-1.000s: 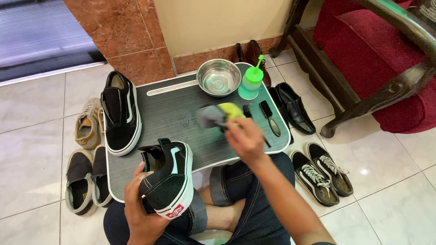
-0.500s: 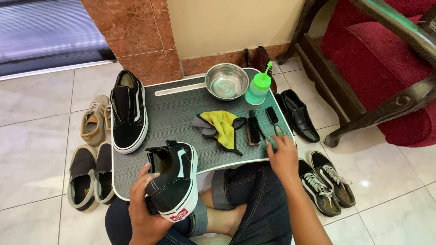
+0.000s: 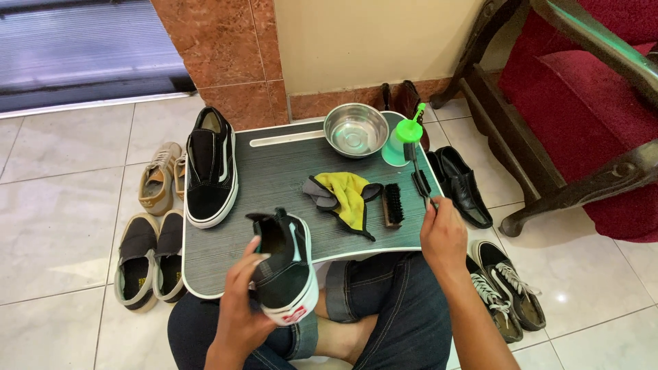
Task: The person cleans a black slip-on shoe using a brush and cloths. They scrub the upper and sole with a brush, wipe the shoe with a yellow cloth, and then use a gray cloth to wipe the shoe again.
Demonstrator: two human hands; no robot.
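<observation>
My left hand [image 3: 241, 308] grips a black slip-on sneaker [image 3: 284, 267] with a white sole, held over the near edge of the grey lap tray [image 3: 274, 171]. My right hand [image 3: 442, 236] is closed on the handle of a thin black brush [image 3: 419, 177] that points away from me at the tray's right edge. A yellow and grey cloth [image 3: 343, 195] lies in the tray's middle, with a small wooden brush [image 3: 393, 204] beside it. The matching black sneaker [image 3: 211, 168] rests on the tray's left side.
A steel bowl [image 3: 356, 129] and a green-capped bottle [image 3: 402, 142] stand at the tray's far side. Pairs of shoes lie on the tiled floor: tan [image 3: 159, 177] and grey [image 3: 145, 259] at left, black dress shoes [image 3: 465, 185] and sneakers [image 3: 507, 288] at right. A red armchair [image 3: 589, 103] is at the right.
My right hand left the cloth on the tray, moved right and picked up the thin black brush. The left hand keeps holding the sneaker.
</observation>
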